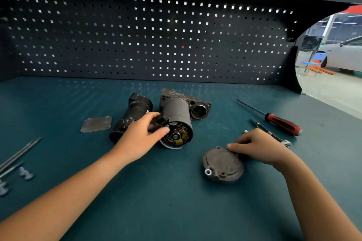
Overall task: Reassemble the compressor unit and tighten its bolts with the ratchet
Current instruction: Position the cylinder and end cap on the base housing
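The compressor unit (179, 111) lies on the teal bench, its grey motor cylinder pointing at me with the open end showing brushes and a bearing. My left hand (139, 137) grips the open end's left rim, thumb across the edge and fingers on a small black connector. A round grey end cover (222, 165) lies flat in front right. My right hand (258, 147) pinches its far edge. The ratchet (262, 128) lies just behind that hand, partly hidden.
A black cylindrical housing (131, 117) lies left of the unit, with a flat square plate (96, 124) further left. A red-handled screwdriver (274, 118) lies at right. Long bolts (18, 154) and short screws (25, 173) sit at the left edge. A pegboard wall (147, 35) backs the bench.
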Motion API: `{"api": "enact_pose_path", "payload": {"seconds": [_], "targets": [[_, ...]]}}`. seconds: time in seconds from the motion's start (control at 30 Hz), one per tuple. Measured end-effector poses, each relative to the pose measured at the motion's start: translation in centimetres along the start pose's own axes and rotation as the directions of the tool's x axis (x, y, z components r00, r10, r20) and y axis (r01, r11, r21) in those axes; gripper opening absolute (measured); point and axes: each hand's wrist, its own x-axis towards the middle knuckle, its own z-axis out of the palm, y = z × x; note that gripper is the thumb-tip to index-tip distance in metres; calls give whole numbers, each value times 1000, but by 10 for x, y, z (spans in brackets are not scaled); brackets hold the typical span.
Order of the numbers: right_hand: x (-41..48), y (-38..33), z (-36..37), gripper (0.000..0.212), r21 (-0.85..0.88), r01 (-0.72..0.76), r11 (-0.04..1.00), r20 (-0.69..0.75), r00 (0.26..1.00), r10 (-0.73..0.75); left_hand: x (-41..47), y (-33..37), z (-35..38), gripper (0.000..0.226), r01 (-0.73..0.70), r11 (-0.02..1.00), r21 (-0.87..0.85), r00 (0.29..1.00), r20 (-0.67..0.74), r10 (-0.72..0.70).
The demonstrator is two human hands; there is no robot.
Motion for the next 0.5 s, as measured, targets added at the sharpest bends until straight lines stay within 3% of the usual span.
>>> {"api": "enact_pose_path", "payload": {"seconds": [0.33,0.4,0.5], "targets": [[-1,-4,3,24,-160,39,986,-22,999,-43,3,5,-6,45,-163,946,279,986,25,163],[-3,-7,2,34,-189,72,979,21,997,-69,3,5,-5,46,-157,946,283,987,18,158],[-10,-12,2,71,-257,88,962,192,981,-39,-1,5,-8,51,-119,964,238,992,70,106]]}}
